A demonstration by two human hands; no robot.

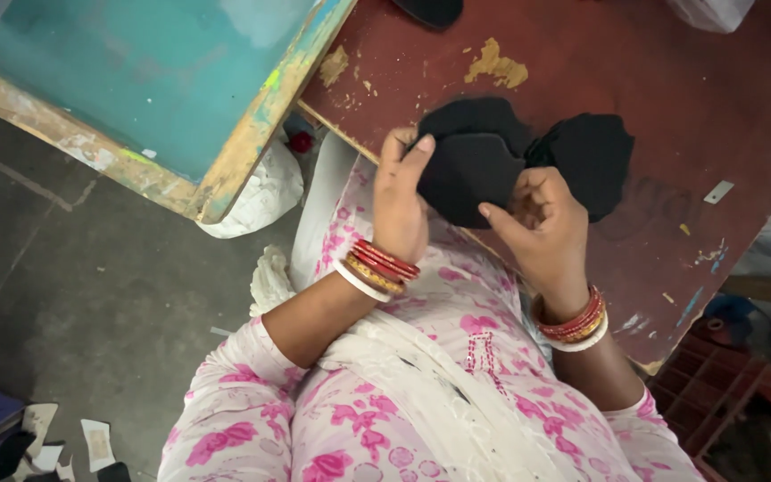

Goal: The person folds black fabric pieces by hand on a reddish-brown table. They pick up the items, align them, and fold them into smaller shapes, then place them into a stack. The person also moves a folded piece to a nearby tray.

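A soft, matte black fabric piece (466, 174) with a rounded edge is gripped by both the left hand (401, 201) and the right hand (542, 223), above the worn maroon table (582, 54). A second similar black piece (595, 152) is seen lying beside it on the chipped surface.

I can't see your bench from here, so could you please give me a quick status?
Left hand and right hand both gripping flat black fabric piece. More black pieces behind on worn red table. Nothing obstructing.
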